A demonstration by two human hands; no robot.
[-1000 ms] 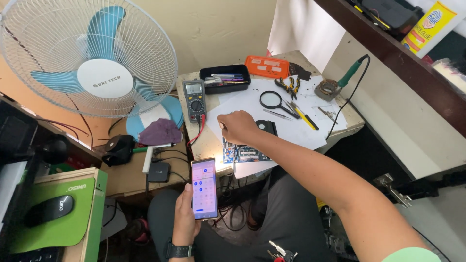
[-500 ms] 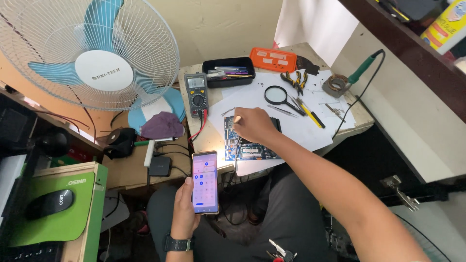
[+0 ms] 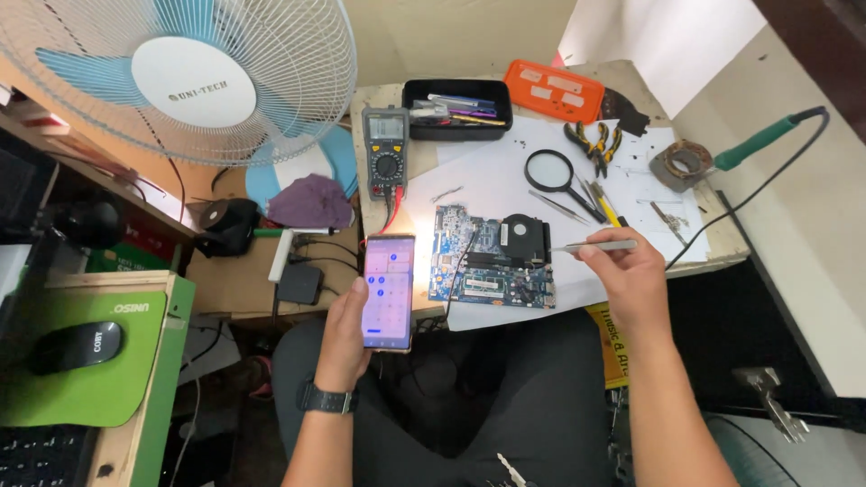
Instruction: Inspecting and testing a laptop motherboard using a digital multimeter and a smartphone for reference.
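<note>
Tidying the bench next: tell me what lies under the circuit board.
The circuit board rests on white paper sheets spread over the small table. Anything directly beneath the board is covered and cannot be seen.

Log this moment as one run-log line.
left hand: holds lit phone | right hand: holds tweezers | circuit board: flat on white paper

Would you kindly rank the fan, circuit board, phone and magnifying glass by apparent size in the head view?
1. Fan
2. Circuit board
3. Phone, though nearer the camera, so unsure against the board
4. Magnifying glass
</note>
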